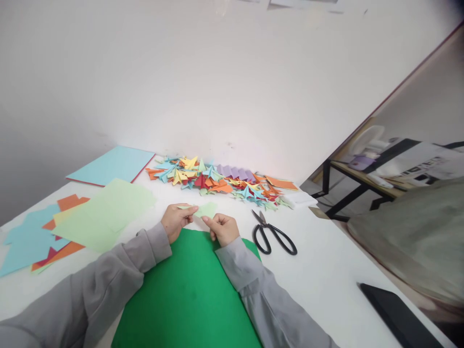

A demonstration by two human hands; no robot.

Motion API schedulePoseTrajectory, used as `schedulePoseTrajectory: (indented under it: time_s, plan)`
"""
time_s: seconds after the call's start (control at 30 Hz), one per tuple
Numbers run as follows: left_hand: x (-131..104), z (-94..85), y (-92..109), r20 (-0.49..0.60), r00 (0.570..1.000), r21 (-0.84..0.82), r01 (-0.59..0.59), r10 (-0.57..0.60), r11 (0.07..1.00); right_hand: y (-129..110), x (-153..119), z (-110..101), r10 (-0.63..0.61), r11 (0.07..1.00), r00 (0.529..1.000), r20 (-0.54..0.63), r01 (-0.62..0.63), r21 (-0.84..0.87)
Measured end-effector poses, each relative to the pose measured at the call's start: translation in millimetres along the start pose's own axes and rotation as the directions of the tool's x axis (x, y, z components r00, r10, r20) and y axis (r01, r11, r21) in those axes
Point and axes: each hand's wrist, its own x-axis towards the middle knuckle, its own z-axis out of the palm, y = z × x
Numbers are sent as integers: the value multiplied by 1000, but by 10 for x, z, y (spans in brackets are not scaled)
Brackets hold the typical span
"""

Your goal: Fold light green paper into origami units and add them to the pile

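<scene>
Between my two hands is a small piece of light green paper, pinched at both sides above the far edge of a green sheet. My left hand is closed on its left end, thumb on top. My right hand pinches its lower right side between thumb and curled fingers. The paper seems partly folded, though its exact shape is too small to make out. Right of my right hand lie scissors with black handles, their blades slightly apart and pointing away from me.
Folded paper shapes in many colours are heaped along the wall. Loose light green sheets and blue scraps lie at left, with a light blue sheet behind. A black flat device lies near the table's right edge.
</scene>
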Motion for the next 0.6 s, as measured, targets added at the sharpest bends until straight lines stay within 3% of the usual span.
schedulePoseTrajectory:
  time_s: [0.1,0.23,0.4,0.6]
  plan:
    - [35,-21,30,-53,998,-106,21,-27,994,57,21,-14,-49,996,998,-46,53,72]
    - [50,-34,45,-58,998,-137,20,-28,990,88,54,-32,-20,981,1000,-15,22,193]
    - [23,-28,12,3,1000,-68,-1,1,998,32,32,-16,44,992,998,43,-48,116]
    - [3,-17,-16,22,1000,28,-22,21,999,-26,-26,-4,-18,1000,998,68,16,19]
